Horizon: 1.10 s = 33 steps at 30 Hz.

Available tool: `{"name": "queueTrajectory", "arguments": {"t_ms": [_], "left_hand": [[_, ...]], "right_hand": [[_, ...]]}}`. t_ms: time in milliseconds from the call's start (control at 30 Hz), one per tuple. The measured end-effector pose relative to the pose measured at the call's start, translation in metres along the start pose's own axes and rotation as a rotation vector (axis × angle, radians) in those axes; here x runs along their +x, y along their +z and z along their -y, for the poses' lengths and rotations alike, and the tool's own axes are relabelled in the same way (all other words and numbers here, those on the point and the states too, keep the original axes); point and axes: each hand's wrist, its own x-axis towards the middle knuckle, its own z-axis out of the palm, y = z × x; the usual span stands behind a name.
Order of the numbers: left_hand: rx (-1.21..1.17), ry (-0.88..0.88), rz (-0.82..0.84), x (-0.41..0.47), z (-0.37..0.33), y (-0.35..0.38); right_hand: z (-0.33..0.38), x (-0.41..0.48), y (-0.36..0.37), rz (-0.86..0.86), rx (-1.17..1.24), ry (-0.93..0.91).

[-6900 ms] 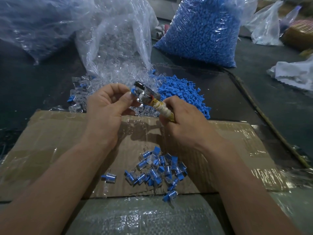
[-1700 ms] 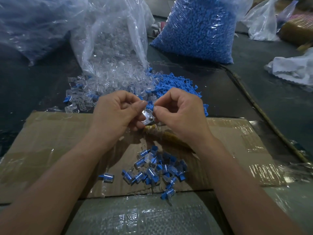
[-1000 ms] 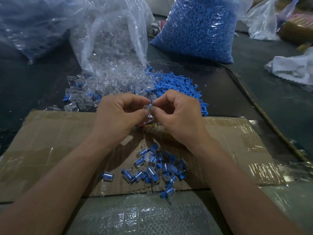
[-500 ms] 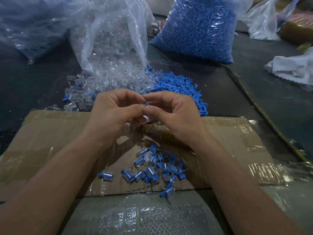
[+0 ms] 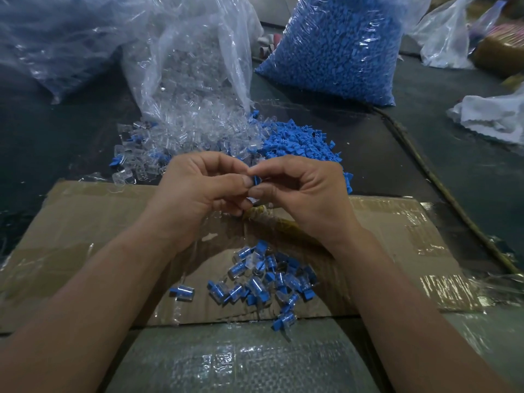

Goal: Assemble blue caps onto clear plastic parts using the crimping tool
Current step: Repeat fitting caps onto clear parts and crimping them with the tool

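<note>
Presently, head view, itemised:

- Left hand (image 5: pixel 198 191): fingers curled, thumb and forefinger tips pinching a blue cap (image 5: pixel 256 180) from its left side.
- Right hand (image 5: pixel 309 199): fingers curled, forefinger above and thumb below the same cap. The two hands meet at the fingertips, closer together than 1.7 s ago.
- Clear plastic part: mostly hidden behind the fingertips; I cannot tell whether the cap is seated on it.
- Crimping tool (image 5: pixel 265 216): only the yellow wrapped handle shows, just under both hands and over the cardboard (image 5: pixel 85 222). Its metal head, plain between the hands 1.7 s ago and raised in the right fist 6.9 s ago, is now covered. Whether a hand holds it I cannot tell.
- Finished pieces (image 5: pixel 263 279): heap on the cardboard below the wrists, with one stray (image 5: pixel 183 292) to the left; unchanged from the earlier frames.
- Loose blue caps (image 5: pixel 300 140) and loose clear parts (image 5: pixel 184 134): side by side on the dark table (image 5: pixel 42 137), beyond the hands.
- Clear bag (image 5: pixel 192 66): open, spilling clear parts.
- Blue bag (image 5: pixel 340 46): full, behind and to the right.
- White cloth (image 5: pixel 493 117): far right.
</note>
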Motion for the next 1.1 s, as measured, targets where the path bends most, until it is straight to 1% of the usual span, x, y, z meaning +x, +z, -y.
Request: {"name": "queueTrajectory", "arguments": {"t_ms": [200,467,867,1100], "left_hand": [[-0.041,-0.006,0.056,0.001,0.0001,-0.0026],[-0.044,-0.01,0.064,0.0021,0.0009,-0.0035],[-0.012,-0.028,0.043,0.0014,-0.0002,-0.0016],[0.019,-0.064,0.0,0.0012,0.0006,0.0007]], "right_hand": [[-0.0015,0.0002,-0.0014,-0.037,-0.016,-0.032],[-0.0043,0.0001,-0.0021,-0.029,-0.029,-0.04],[-0.0059,-0.0008,-0.0019,-0.047,-0.044,-0.068],[-0.006,-0.0013,-0.0005,-0.018,-0.068,-0.077]]}}
